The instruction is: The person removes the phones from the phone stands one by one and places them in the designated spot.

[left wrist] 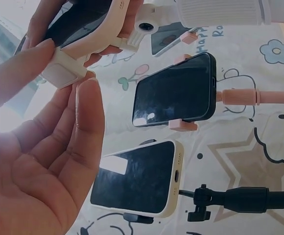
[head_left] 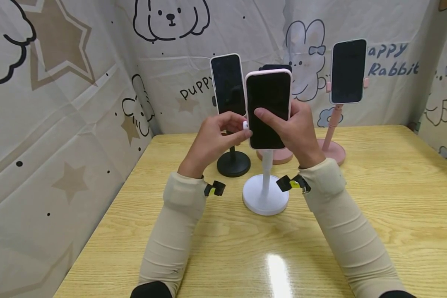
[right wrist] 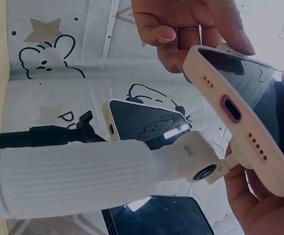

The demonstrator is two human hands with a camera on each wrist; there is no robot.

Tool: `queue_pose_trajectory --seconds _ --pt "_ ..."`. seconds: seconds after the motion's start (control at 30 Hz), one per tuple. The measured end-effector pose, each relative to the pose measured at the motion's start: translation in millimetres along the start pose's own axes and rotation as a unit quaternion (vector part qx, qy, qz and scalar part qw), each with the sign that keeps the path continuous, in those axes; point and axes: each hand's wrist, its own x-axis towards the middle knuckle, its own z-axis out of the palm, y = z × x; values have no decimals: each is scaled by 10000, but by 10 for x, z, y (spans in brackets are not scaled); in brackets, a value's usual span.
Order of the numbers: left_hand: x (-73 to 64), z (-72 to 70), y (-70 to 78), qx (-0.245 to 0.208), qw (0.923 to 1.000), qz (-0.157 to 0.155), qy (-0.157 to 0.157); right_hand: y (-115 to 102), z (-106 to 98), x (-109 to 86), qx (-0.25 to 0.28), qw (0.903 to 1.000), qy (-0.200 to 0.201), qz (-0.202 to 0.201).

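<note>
Atop the white stand [head_left: 266, 196], the right hand [head_left: 299, 130] gripped the pink-cased phone [head_left: 268, 93] while the left hand [head_left: 216, 136] pinched the clamp end [head_left: 245, 125] at its edge; clamp adjustment seemed in hand, the next move needing steadiness.

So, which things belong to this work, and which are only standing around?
In use:
- pink-cased phone, gripped by right hand
- white clamp, pinched by left hand
- white stand

Apparently just standing by:
- black stand, cream-edged phone
- rear pink stand, black phone
- far-right pink stand, white-edged phone
</note>
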Motion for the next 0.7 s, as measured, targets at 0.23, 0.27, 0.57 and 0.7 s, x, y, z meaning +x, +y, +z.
queue_pose_trajectory --seconds 0.23,0.27,0.57,0.7 --pt "11 34 -5 96 9999 101 -38 -2 -4 0 -70 10000 10 -40" --pt "11 39 1 120 9998 137 -40 -7 -5 1 -79 10000 13 -37" --pt "14 53 9 393 9987 319 85 -11 -32 18 -116 9993 -208 -270" --pt "6 50 15 425 9987 264 118 -12 -49 16 -107 9984 -381 -411"
